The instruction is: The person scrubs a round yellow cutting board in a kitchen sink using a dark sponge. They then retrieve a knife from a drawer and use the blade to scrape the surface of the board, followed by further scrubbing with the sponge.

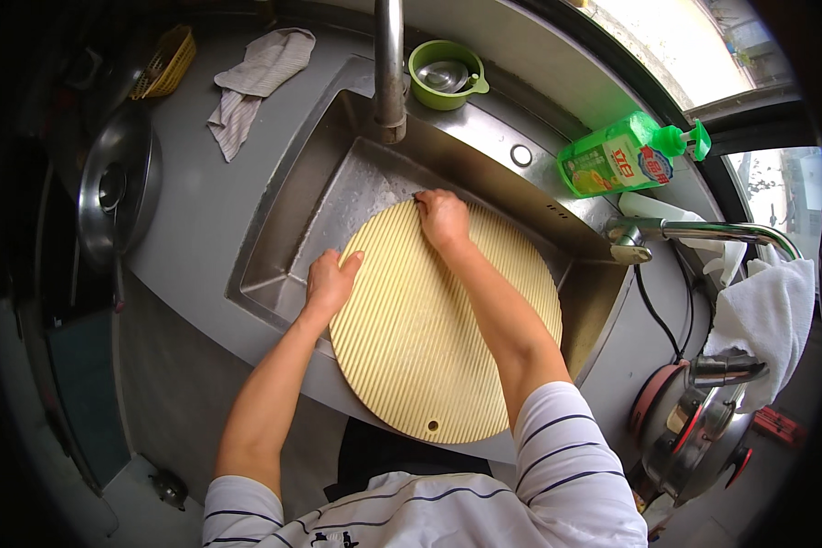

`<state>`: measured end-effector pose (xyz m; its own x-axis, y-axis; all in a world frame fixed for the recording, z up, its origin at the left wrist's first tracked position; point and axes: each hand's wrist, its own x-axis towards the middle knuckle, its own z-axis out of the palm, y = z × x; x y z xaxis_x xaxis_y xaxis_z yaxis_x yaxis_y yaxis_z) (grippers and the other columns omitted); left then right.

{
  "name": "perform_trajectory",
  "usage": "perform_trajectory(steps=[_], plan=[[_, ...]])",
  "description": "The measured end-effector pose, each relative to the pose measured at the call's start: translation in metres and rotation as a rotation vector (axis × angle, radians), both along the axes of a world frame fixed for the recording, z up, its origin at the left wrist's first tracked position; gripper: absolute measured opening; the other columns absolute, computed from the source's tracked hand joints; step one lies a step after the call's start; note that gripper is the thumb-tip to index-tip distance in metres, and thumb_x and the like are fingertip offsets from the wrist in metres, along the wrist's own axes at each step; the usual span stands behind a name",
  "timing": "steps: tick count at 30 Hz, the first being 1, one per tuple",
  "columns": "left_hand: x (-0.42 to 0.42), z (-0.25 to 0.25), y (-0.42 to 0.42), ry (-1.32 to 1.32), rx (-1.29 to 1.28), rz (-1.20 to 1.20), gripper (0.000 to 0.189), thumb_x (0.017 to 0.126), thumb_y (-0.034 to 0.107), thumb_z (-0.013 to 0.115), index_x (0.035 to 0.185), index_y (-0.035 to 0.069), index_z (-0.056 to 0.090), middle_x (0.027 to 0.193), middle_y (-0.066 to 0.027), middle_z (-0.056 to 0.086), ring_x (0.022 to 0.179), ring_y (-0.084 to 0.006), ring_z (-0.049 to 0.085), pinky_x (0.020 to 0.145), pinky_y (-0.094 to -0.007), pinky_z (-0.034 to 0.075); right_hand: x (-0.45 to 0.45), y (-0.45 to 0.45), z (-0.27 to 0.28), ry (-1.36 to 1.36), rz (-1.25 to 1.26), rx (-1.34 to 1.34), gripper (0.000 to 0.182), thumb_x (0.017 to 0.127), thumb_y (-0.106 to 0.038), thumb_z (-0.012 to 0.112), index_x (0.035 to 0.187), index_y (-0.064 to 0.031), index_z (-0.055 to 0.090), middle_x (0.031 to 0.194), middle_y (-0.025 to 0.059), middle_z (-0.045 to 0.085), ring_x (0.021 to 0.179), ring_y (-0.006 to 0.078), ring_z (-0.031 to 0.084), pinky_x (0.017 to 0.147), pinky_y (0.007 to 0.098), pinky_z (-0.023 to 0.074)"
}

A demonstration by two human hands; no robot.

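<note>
A round, pale yellow ribbed board [411, 322] with a small hole near its close edge lies tilted across the stainless steel sink [356, 171]. Its near part overlaps the sink's front rim. My left hand [330, 281] grips the board's left edge, thumb on the ribbed face and fingers partly hidden beyond the edge. At the far edge, my right hand [444, 218] is closed around the rim with its fingers curled. Whatever is under that palm is hidden. My right forearm crosses above the board's face.
A tall faucet [389, 75] hangs over the sink's back. Behind stand a green bowl [440, 99] and a green pump soap bottle [616, 156]. To the right are a second faucet [657, 233], a white cloth [760, 322] and pots [692, 438]. Left are a striped cloth [264, 68] and a wok [127, 192].
</note>
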<state>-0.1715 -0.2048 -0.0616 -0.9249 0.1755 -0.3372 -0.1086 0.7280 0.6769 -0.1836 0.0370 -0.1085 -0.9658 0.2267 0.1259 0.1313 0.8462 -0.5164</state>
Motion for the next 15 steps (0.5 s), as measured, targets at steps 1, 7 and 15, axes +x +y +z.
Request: perform_trajectory(steps=[1,7,15], plan=[[0.000,0.001,-0.006,-0.043,-0.006,0.017,0.046,0.087,0.038,0.066,0.085,-0.008,0.062,0.082,-0.0283,0.065,0.080,-0.0406,0.065,0.072,-0.0449,0.049,0.003,-0.016,0.006,-0.002,0.021,0.005,0.012,0.085,-0.014,0.064,0.089,-0.0068,0.072,0.086,0.0140,0.068,0.082,0.0318,0.065,0.073,0.0428,0.0531],[0.003,0.001,-0.017,-0.042,-0.055,0.044,0.048,0.087,0.039,0.065,0.089,-0.009,0.063,0.086,-0.0298,0.065,0.084,-0.0429,0.065,0.075,-0.0459,0.049,0.082,-0.061,0.063,0.076,0.298,-0.229,0.012,0.086,-0.013,0.066,0.093,-0.0068,0.073,0.096,0.0107,0.072,0.085,0.0250,0.069,0.077,0.0365,0.0573],[0.000,-0.001,-0.007,-0.040,-0.037,0.009,0.050,0.086,0.040,0.065,0.088,-0.010,0.062,0.086,-0.0305,0.065,0.086,-0.0437,0.065,0.076,-0.0463,0.049,0.034,-0.022,0.023,-0.228,-0.012,0.035,0.015,0.087,-0.008,0.054,0.086,-0.0078,0.070,0.089,0.0138,0.069,0.085,0.0305,0.066,0.070,0.0437,0.0531]])
